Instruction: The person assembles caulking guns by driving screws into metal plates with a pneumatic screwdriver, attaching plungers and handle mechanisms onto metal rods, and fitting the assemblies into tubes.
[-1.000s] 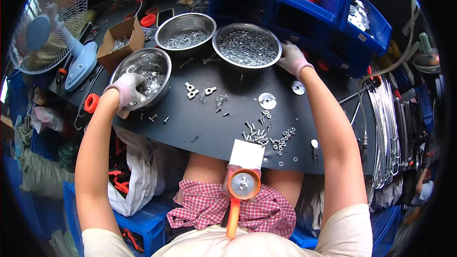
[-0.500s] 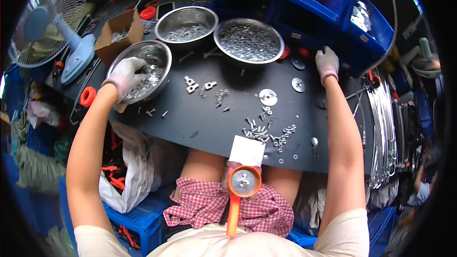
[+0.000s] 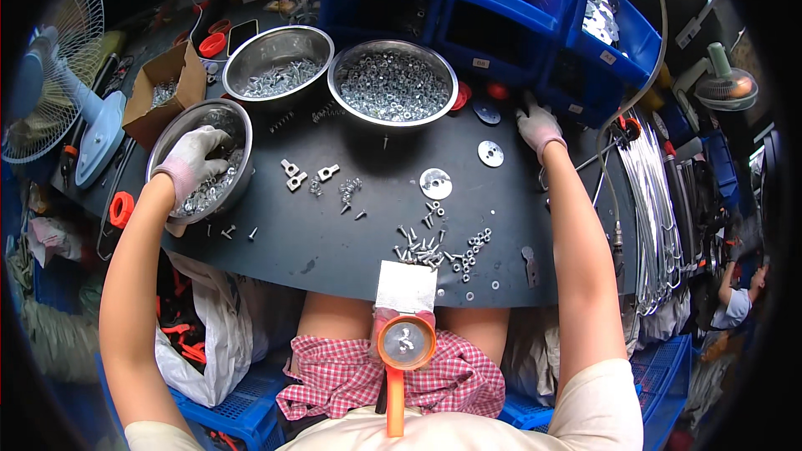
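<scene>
The person's 2 gloved hands are well apart. The left hand (image 3: 194, 163) reaches into the leftmost round silver metal bowl (image 3: 241, 127), fingers bent over small shiny metal parts (image 3: 209, 194); I cannot tell whether it grips any. The right hand (image 3: 539, 126) is at the black tabletop (image 3: 359, 167), just beside a blue plastic bin (image 3: 581, 88); its grip is unclear. Near it lie 1 dark grey round disc (image 3: 486, 112) and 1 silver perforated disc (image 3: 491, 153)

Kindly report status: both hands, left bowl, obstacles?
Left hand inside left bowl, among metal parts, grip unclear. Right hand beside blue bin, grip unclear. Loose screws on table, away from hands.
</scene>
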{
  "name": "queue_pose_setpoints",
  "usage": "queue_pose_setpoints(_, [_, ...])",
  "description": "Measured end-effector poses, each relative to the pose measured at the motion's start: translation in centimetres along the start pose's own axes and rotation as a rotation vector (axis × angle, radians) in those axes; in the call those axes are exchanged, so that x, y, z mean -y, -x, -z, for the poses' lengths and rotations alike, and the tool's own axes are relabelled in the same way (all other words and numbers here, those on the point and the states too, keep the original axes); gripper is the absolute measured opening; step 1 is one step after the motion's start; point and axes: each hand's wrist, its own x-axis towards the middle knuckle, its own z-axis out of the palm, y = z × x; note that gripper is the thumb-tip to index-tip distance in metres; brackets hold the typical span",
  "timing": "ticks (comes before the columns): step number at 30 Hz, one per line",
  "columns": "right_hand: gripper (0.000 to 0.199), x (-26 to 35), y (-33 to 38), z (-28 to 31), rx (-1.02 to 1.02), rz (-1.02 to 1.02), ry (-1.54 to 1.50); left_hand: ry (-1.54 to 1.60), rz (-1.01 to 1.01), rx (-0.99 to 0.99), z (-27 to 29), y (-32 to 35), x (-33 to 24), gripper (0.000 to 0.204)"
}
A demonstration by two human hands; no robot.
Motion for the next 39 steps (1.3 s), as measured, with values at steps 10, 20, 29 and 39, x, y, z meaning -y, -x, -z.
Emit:
queue_pose_setpoints(10, [0.049, 1.0, 1.5, 2.3, 0.155, 0.251, 0.055, 0.0, 0.157, 0.075, 1.0, -0.1, -2.4, 0.034])
queue_pose_setpoints(20, [0.07, 5.5, -1.9, 3.7, 0.362, 0.457, 0.323, 0.015, 0.087, -0.012, 0.5, 1.1, -0.2, 0.02])
queue_pose_setpoints(29, [0.069, -0.9, 3.8, 6.3, 0.361, 0.66, -0.057, 0.15, 0.124, -0.09, 0.9, 2.4, -1.3, 0.02])
queue_pose_setpoints(39, [0.04, 0.8, 19.5, 10.6, -0.038, 0.432, -0.809, 0.252, -0.422, -0.411, -5.5, 8.2, -14.6, 0.011])
